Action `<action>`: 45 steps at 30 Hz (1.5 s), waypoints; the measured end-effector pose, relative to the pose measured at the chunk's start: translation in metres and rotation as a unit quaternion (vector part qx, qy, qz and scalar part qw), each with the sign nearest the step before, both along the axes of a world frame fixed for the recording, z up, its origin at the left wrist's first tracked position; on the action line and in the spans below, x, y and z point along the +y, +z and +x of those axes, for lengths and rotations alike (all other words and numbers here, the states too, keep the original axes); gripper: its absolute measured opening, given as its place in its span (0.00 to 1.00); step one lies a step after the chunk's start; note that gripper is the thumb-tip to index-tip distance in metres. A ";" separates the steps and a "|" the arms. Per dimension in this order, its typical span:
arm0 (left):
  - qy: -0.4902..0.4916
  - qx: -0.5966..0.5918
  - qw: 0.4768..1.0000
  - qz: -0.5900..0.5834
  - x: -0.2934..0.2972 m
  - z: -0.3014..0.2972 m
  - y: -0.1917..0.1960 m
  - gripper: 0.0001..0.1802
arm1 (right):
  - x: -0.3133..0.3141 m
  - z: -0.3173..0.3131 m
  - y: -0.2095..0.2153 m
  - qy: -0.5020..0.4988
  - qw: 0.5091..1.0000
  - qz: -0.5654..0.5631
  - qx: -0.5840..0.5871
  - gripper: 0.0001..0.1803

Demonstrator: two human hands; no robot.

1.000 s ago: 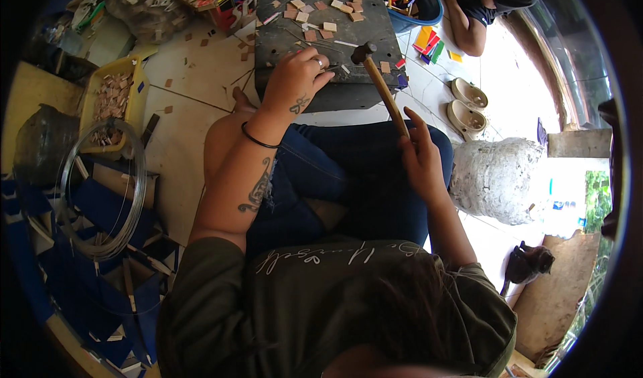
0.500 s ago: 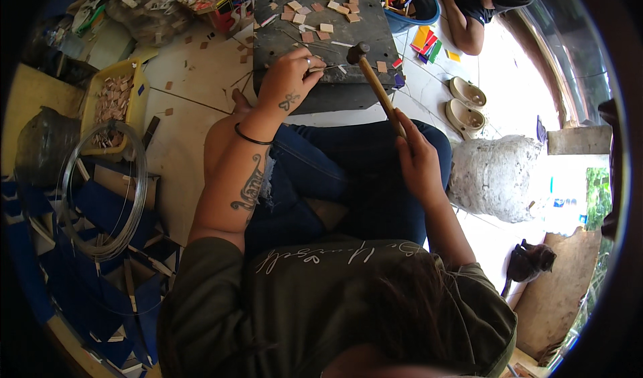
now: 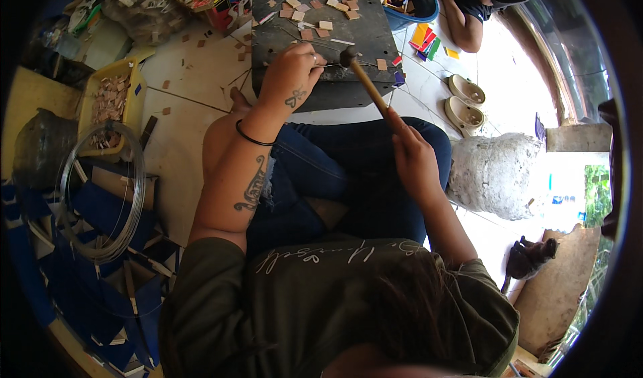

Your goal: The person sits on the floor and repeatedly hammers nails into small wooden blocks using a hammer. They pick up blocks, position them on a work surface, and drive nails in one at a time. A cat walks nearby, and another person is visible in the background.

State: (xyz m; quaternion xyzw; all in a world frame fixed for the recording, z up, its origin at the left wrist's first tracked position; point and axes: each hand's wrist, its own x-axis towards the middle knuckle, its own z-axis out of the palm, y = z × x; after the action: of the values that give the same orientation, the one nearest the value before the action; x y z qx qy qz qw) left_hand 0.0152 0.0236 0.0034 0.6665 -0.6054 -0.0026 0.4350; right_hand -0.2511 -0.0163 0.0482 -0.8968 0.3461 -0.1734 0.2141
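Observation:
My right hand is wrapped round the wooden handle of a hammer. The dark hammer head is low over the near part of a black work block, just right of my left fingers; I cannot tell whether it touches. My left hand is closed in a pinch at the block's near side. A thin wire sticks out from its fingertips toward the hammer head, and the rest of it is hidden by the fingers. Small wooden squares and thin strips lie scattered across the block's far half.
On the left are a yellow basket of wooden pieces, a coil of wire and blue pieces. A blue tub stands beyond the block. Clogs, a whitish bundle and a cat are right. Another person's leg shows.
The hammer head has moved slightly left and down, closer to my left fingertips. My left hand has stayed nearly in place. The cat has lifted its head.

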 end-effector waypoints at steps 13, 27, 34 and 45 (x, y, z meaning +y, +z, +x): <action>0.009 0.003 1.000 -0.007 -0.001 0.000 0.001 0.03 | -0.003 0.001 -0.001 0.011 1.000 0.022 -0.011 0.27; 0.006 -0.001 1.000 0.004 -0.003 0.000 -0.001 0.03 | -0.003 0.005 0.005 0.017 0.999 0.031 -0.019 0.27; 0.013 0.004 1.000 -0.002 -0.002 -0.001 -0.002 0.03 | -0.007 0.002 0.006 0.016 0.999 0.025 -0.015 0.26; 0.013 -0.097 0.992 -0.075 -0.001 -0.003 -0.003 0.02 | -0.014 -0.005 0.011 -0.029 0.995 0.076 -0.052 0.25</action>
State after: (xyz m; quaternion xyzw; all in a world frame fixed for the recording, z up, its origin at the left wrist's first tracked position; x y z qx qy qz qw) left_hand 0.0121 0.0228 0.0002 0.6370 -0.6343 0.1131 0.4232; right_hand -0.2560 -0.0303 0.0592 -0.8571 0.3729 -0.1990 0.2944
